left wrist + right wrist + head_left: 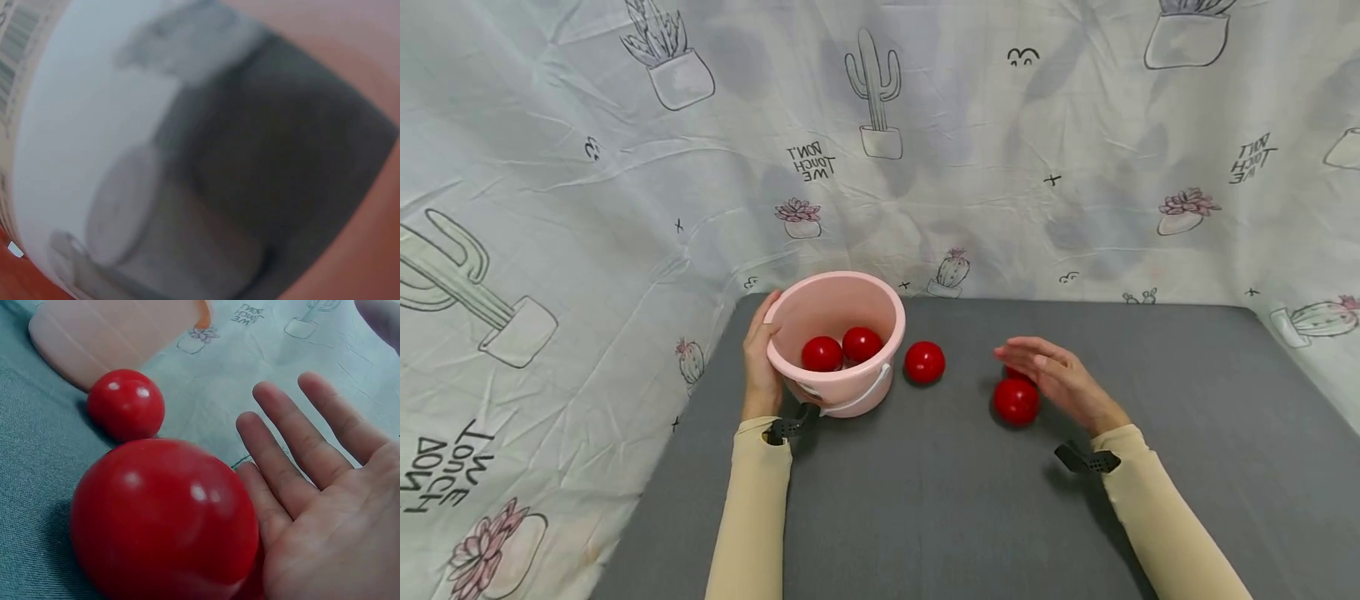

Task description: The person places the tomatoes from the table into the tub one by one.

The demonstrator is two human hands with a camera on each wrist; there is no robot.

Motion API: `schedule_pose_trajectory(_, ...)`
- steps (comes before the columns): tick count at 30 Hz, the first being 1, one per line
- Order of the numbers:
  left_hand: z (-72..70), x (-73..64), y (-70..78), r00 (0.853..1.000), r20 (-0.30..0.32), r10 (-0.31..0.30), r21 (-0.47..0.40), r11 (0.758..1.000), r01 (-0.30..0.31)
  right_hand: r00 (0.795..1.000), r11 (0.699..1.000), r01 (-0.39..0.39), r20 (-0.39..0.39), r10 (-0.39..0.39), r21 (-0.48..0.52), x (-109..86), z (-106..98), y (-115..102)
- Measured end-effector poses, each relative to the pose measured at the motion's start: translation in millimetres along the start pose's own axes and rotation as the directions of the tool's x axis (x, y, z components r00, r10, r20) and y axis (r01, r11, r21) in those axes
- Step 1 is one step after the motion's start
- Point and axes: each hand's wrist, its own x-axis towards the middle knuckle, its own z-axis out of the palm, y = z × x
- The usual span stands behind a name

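Note:
A pink bucket (850,392) with a white handle stands at the left, its mouth leaning towards me. Two red balls (822,354) lie inside it. My left hand (762,367) grips the bucket's left side, thumb near the rim. To the bucket's right sits another red ball (924,362). My right hand (1063,379) hovers beside a nearer red ball (1016,402), fingers nearly straight and nothing held; the right wrist view shows its bare palm. One more red ball is mostly hidden behind that hand. The left wrist view is a blurred close-up with a printed label (81,125).
A dark grey cloth (917,517) covers the table. Behind and to the left hangs a pale curtain (970,108) printed with cacti and lettering. Each wrist wears a black strap (1086,458).

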Motion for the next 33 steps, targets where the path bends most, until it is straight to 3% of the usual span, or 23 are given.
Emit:
schedule_pose_trajectory(7,-0.8,1.5,0.4,1.000,-0.007,0.006,-0.003,1.000,-0.006,0.999,0.998,-0.037,0.009,0.037,-0.053,0.1,4.2,1.1)
schedule_pose_trajectory(13,-1.2,2.1,1.3,1.000,-0.010,0.003,0.000,1.000,-0.003,0.995,0.987,-0.091,-0.055,0.084,-0.131,-2.3,7.1,3.1)
schedule_pose_trajectory(21,-1.1,3.0,2.3,1.000,-0.014,-0.006,0.015,1.000,0.006,0.971,0.957,-0.218,-0.146,0.191,-0.193,-4.4,6.3,12.4)
schedule_pose_trajectory(28,0.3,4.0,1.3,1.000,-0.009,-0.003,0.016,1.000,0.003,0.967,0.953,-0.219,-0.178,0.183,-0.210,-6.4,4.0,21.0)
schedule_pose_trajectory(33,1.1,4.4,0.7,1.000,-0.008,-0.003,0.017,1.000,0.003,0.957,0.933,-0.251,-0.211,0.199,-0.258,-9.6,2.8,27.6)
